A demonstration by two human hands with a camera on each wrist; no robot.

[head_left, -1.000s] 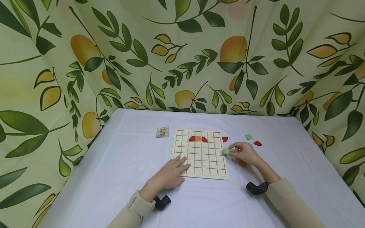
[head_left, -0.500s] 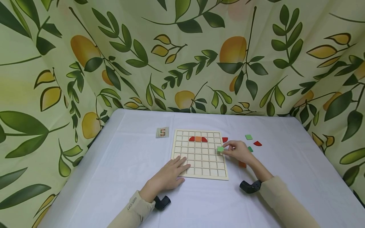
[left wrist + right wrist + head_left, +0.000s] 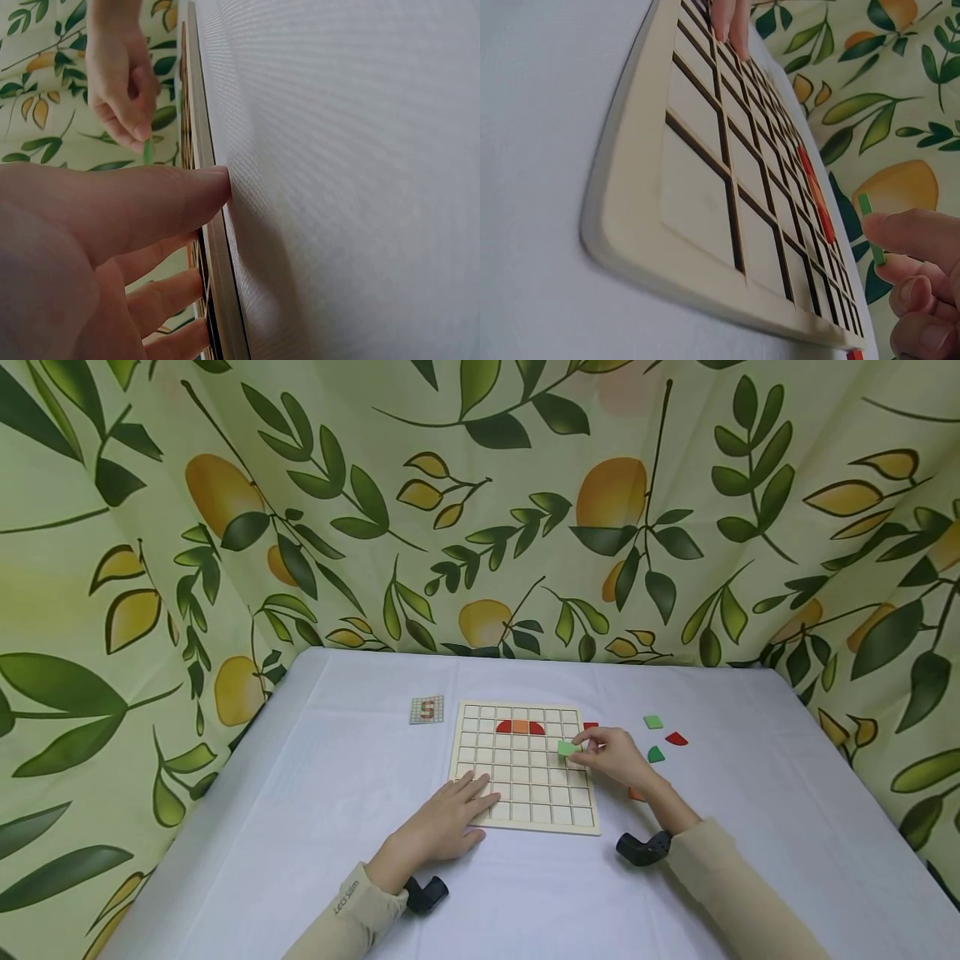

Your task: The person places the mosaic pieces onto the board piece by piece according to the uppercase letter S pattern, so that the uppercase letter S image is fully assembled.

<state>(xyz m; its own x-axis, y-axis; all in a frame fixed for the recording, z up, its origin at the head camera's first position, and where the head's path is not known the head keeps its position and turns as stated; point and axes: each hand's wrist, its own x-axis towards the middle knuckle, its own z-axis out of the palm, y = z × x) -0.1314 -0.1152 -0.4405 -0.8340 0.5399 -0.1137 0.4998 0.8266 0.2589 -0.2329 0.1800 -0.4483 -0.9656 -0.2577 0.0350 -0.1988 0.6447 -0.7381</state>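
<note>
Green square tile (image 3: 566, 748) lies level, one side hidden by the pinching right hand (image 3: 617, 755); left hand (image 3: 441, 818) rests spread.

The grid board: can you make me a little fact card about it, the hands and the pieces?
Board: pale, with square cells
On board: orange square between two rounded red pieces
Right hand: light green square in its grip, over the board
Left hand: fingers on the board's near left corner
Loose, right: green square, green wedge, red wedge, others partly hidden
Picture card: left of board
</note>
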